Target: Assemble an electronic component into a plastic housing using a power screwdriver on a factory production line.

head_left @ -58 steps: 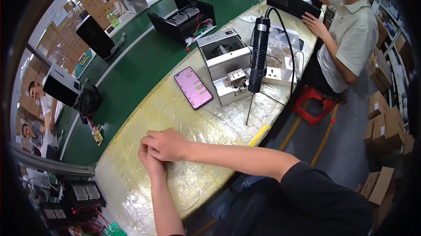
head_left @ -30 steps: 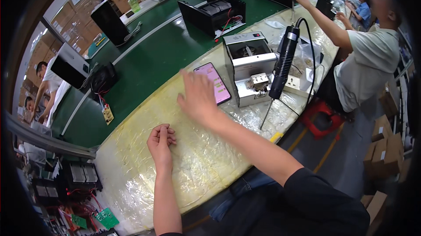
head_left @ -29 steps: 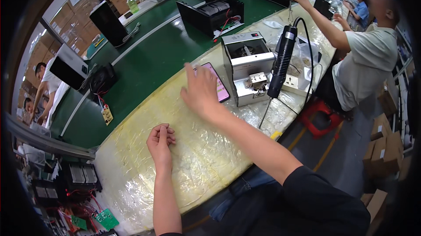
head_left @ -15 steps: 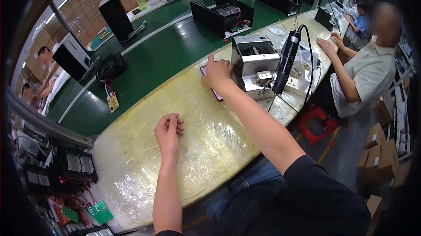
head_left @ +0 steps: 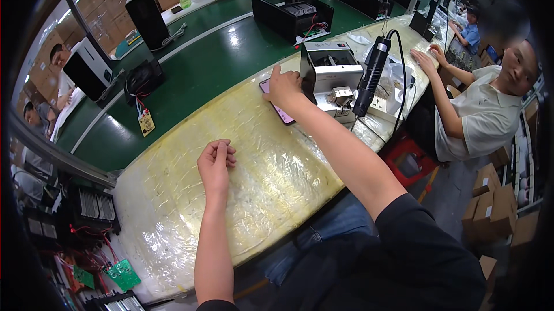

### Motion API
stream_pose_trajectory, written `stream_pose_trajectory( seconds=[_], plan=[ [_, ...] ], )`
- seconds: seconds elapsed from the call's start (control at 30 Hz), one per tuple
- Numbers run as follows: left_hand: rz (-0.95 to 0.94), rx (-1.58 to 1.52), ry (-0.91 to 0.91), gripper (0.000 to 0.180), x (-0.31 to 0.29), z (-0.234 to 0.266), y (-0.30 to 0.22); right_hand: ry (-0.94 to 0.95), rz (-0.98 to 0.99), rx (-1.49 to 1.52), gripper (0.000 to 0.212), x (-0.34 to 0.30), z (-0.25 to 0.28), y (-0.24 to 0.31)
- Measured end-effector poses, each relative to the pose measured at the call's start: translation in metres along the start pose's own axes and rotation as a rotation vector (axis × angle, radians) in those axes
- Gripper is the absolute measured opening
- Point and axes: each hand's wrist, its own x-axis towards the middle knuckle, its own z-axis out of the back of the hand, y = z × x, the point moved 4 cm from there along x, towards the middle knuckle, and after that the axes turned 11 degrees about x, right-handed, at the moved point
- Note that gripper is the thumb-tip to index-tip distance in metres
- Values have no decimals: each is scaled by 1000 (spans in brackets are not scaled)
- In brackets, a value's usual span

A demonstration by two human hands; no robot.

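On the plastic-covered bench, a phone point(head_left: 285, 116) with a pinkish screen lies partly hidden under my right hand point(head_left: 284, 87). That hand's fingers are stretched out and apart over the phone's upper part; whether they press on it I cannot tell. Just right of it stands a silver metal box point(head_left: 336, 74) with an open top and a socket-like fitting on its front. A black electric screwdriver point(head_left: 374, 77) hangs in front of that box. Off to the left, my left hand point(head_left: 216, 164) hovers above or rests on the bench, fingers loosely curled in and nothing visible in them.
Beyond the bench runs a green conveyor point(head_left: 196, 74) carrying black housings point(head_left: 291, 19) and a black fan unit point(head_left: 144, 87) with wires. Green circuit boards point(head_left: 124, 275) sit at lower left. A seated co-worker point(head_left: 479, 109) is at right, near a red stool point(head_left: 410, 161) and cartons point(head_left: 496, 207).
The whole view has shifted slightly. My right hand stays over the phone and my left hand keeps its loose curl. The co-worker at right has turned their head.
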Motion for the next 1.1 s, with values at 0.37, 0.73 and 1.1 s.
stream_pose_trajectory(
  seconds=[0.37,0.73,1.1],
  plan=[
    [-19,2,24,20,2,-4,-1,-49,11,-38,81,2,-3,-7],
    [-32,-50,-146,19,4,16,4,24,524,833,39,-105,-22,96],
    [13,-33,-288,21,5,22,0,293,659,752,18,-113,-54,102]
  ],
)
